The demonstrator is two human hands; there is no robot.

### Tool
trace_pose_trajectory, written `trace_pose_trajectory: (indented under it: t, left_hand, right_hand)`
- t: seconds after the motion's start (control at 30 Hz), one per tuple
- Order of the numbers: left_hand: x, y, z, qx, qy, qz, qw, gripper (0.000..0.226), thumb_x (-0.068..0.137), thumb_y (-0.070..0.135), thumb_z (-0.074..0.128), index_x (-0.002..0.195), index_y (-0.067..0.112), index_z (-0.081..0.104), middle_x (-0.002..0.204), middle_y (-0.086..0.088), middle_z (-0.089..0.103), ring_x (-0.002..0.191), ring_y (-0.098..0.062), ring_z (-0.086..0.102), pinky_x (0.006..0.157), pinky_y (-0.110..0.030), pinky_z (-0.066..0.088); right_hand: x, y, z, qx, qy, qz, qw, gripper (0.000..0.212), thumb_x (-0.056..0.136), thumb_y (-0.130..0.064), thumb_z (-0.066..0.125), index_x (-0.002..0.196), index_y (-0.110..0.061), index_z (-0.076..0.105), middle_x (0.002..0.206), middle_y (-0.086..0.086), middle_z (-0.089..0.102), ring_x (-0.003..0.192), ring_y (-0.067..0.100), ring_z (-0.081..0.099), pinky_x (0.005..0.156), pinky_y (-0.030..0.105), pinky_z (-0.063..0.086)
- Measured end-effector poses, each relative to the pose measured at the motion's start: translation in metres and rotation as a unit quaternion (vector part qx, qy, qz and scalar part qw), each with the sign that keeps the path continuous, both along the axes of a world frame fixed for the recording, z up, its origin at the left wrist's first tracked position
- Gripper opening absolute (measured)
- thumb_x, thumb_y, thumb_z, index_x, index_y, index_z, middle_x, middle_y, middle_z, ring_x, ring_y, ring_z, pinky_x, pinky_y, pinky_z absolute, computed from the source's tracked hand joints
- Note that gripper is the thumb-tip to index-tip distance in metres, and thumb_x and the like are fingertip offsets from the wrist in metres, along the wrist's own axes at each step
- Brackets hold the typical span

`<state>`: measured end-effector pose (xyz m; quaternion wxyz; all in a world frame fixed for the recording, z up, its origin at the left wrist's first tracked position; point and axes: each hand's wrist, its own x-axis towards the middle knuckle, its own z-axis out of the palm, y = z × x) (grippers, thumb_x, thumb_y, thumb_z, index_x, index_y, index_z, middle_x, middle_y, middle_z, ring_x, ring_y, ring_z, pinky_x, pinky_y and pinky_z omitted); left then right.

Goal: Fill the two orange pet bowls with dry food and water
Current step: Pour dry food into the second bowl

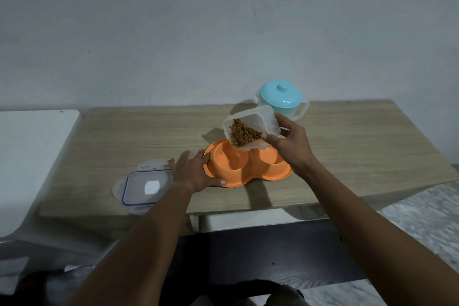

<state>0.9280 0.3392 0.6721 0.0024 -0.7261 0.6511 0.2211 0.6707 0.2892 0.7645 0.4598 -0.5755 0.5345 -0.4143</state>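
Observation:
An orange double pet bowl (pixel 250 176) sits on the wooden table (pixel 139 141). My right hand (pixel 290 144) grips a clear plastic container (pixel 255 119) of brown dry food (pixel 243 135), tilted with its mouth down over the left bowl (pixel 223 159). A few bits lie in that bowl. The right bowl (pixel 270 156) is partly hidden by the container. My left hand (pixel 196 169) rests flat against the bowl's left rim, its thumb along the front edge. A pitcher with a turquoise lid (pixel 280 95) stands behind my right hand.
The container's clear lid (pixel 144 187) with a blue seal lies on the table left of my left hand, near the front edge. A white surface (pixel 29 156) adjoins the table on the left. A grey wall rises behind.

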Motion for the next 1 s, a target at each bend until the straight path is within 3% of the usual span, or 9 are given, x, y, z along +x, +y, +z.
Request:
trace_pose_trajectory:
  t: [0.23, 0.37, 0.67, 1.0]
  left_hand:
    - [-0.0002, -0.0022, -0.0022, -0.001, 0.002, -0.001, 1.0, 0.122, 0.047, 0.093, 0.057, 0.151, 0.042, 0.02, 0.16, 0.01, 0.024, 0.15, -0.03, 0.007, 0.109, -0.069, 0.006]
    - [0.0005, -0.0019, -0.0026, -0.006, 0.003, 0.0, 1.0, 0.123, 0.044, 0.094, 0.056, 0.15, 0.043, 0.022, 0.16, 0.01, 0.026, 0.15, -0.029, 0.008, 0.109, -0.068, 0.006]
    - [-0.0001, -0.0003, -0.0004, 0.003, 0.004, 0.001, 1.0, 0.119, 0.05, 0.091, 0.058, 0.151, 0.043, 0.02, 0.161, 0.011, 0.021, 0.151, -0.029, 0.006, 0.111, -0.069, 0.005]
    - [0.0005, -0.0013, -0.0016, -0.001, 0.009, 0.006, 1.0, 0.124, 0.045, 0.093, 0.057, 0.151, 0.042, 0.019, 0.161, 0.008, 0.024, 0.15, -0.029, 0.007, 0.111, -0.069, 0.005]
  right_hand:
    - [0.0016, -0.001, -0.0001, -0.005, 0.013, -0.001, 1.0, 0.076, 0.076, -0.016, 0.088, 0.146, -0.016, 0.056, 0.135, 0.003, 0.065, 0.124, 0.022, 0.062, 0.102, 0.051, 0.056]
    - [0.003, -0.0006, 0.001, -0.006, 0.026, 0.007, 1.0, 0.081, 0.071, -0.026, 0.088, 0.145, -0.02, 0.057, 0.135, 0.001, 0.064, 0.123, 0.021, 0.062, 0.101, 0.051, 0.056]
    - [0.0005, -0.0034, 0.0012, 0.004, 0.008, 0.0, 1.0, 0.075, 0.077, -0.009, 0.087, 0.146, -0.014, 0.056, 0.133, 0.005, 0.066, 0.122, 0.024, 0.063, 0.1, 0.052, 0.057]
    - [-0.0034, -0.0033, 0.003, 0.006, 0.0, 0.006, 1.0, 0.079, 0.072, -0.018, 0.089, 0.145, -0.016, 0.057, 0.135, 0.003, 0.066, 0.123, 0.024, 0.063, 0.098, 0.053, 0.057]
